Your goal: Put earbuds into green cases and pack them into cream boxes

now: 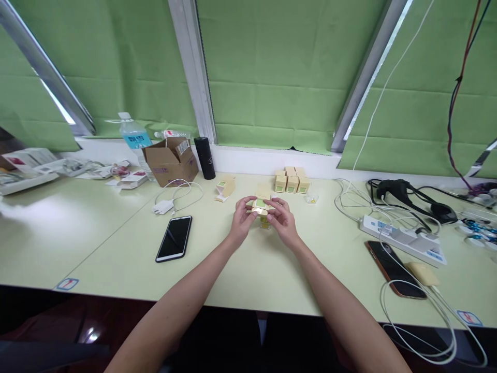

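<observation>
Both hands meet over the middle of the table around a small cream cardboard box [261,203] with a green label and a flap folded out. My left hand [244,217] grips its left side between thumb and fingers. From the right, my right hand [282,217] pinches the opposite side. Just below the box stands a small clear container [265,223] with something yellow-green in it, partly hidden by the fingers. Behind and to the left lies another cream box [225,187] with its end flap open. Several similar boxes [292,181] are grouped near the wall, beside a small clear item [311,199].
A phone [174,239] and a white charger [163,206] lie left, before a brown carton [171,160], a black flask [205,158] and a water bottle [135,137]. At right are a power strip [402,240], loose cables, a second phone [394,269] and a black headset [411,198].
</observation>
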{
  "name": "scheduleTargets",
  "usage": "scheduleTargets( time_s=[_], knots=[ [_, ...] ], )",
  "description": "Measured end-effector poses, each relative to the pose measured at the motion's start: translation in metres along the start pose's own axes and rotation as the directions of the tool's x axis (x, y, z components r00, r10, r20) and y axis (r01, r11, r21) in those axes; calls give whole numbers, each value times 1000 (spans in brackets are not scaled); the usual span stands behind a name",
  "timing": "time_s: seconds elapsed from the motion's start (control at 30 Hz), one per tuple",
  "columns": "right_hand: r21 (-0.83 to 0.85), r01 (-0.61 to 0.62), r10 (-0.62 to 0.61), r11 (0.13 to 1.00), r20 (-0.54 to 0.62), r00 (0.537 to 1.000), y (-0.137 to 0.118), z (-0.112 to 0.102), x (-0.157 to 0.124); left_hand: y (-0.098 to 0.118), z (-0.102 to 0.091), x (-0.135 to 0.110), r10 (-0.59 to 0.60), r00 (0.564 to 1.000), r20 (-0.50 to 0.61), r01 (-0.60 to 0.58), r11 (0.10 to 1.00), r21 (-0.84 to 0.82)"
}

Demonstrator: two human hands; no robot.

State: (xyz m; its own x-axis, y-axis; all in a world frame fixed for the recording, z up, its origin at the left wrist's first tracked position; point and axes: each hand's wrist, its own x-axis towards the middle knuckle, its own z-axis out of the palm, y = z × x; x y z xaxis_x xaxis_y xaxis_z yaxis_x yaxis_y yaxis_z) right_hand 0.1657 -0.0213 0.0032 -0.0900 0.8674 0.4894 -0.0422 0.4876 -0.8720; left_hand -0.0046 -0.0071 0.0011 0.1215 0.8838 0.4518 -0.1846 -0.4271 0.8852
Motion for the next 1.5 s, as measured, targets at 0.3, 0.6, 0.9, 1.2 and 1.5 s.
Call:
scheduleTargets(
  time_s=[0.3,0.6,0.9,1.2,1.5],
  knots=[
    [4,-8,9,1000,-8,1000,-1,3,-1,0,1,0,2,999,-40,-1,999,46],
    [-83,-11,9,997,-29,1000,0,3,0,-2,2,-2,61,998,-30,-57,992,109],
    [-42,-7,3,999,-76,997,1,6,0,-5,2,-2,101,995,-20,-99,989,106],
    [-41,1,-6,999,-116,993,4,7,0,-6,4,0,181,979,-94,-163,972,170],
    [-108,7,-22,994,-137,990,6,7,0,-8,5,0,168,976,-140,-139,971,195]
  ],
)
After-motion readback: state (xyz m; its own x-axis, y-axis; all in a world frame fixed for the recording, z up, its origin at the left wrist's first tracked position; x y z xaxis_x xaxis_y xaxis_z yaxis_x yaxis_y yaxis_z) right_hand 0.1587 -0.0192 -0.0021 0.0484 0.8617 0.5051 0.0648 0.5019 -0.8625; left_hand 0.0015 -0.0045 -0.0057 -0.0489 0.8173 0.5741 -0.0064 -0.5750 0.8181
